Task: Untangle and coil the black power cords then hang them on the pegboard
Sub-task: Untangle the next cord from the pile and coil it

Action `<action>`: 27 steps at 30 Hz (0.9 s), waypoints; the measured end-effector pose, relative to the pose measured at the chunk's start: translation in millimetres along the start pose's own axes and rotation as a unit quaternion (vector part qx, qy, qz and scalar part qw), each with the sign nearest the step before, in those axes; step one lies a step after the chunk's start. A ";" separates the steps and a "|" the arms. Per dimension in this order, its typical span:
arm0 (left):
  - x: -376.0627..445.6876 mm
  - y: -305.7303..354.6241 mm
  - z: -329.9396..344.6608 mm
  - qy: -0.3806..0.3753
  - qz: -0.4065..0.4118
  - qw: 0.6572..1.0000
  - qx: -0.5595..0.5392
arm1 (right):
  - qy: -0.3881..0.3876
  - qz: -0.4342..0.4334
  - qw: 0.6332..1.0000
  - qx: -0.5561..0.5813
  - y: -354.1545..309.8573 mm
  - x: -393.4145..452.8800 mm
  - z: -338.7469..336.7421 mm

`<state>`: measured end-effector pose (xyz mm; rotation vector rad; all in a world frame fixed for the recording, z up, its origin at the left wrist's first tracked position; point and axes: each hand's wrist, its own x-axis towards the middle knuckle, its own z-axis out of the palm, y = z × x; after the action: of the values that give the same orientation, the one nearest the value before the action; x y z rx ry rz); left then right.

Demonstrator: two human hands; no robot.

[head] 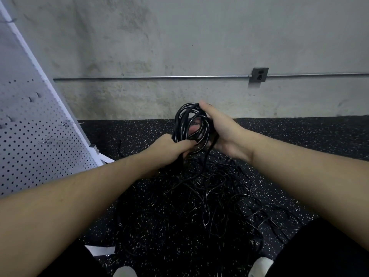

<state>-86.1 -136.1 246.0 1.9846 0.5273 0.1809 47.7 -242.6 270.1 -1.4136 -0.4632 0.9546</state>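
Both hands, left hand [171, 147] and right hand [221, 130], gripped the coil [189, 124]; I advised even loops, trailing cord [205, 162] kept slack.

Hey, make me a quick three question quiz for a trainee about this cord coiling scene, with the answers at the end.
1. True or false: the coiled cord already hangs on the pegboard.
2. Which hand grips the bottom of the coil: A left hand, B right hand?
3. Fill in: the tangled cords lie on the ____ floor.

Key: 1 false, both hands hold it above the floor. 2 A. 3 speckled black.
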 end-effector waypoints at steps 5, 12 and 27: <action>-0.1 8.6 -12.1 -0.075 -0.046 0.994 -0.060 | 0.033 -0.027 0.994 0.102 -9.3 -0.8 16.4; -6.7 11.5 -18.0 -0.170 -0.044 0.964 -0.199 | 0.074 -0.022 0.985 0.154 -19.9 -2.9 33.2; -11.0 27.4 -3.2 -0.110 -0.036 0.972 -0.204 | 0.057 -0.094 0.985 0.133 -12.7 6.0 21.8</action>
<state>-89.2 -148.6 272.8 1.5586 0.3810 0.0194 37.8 -223.1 283.9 -1.1546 -0.3616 0.7479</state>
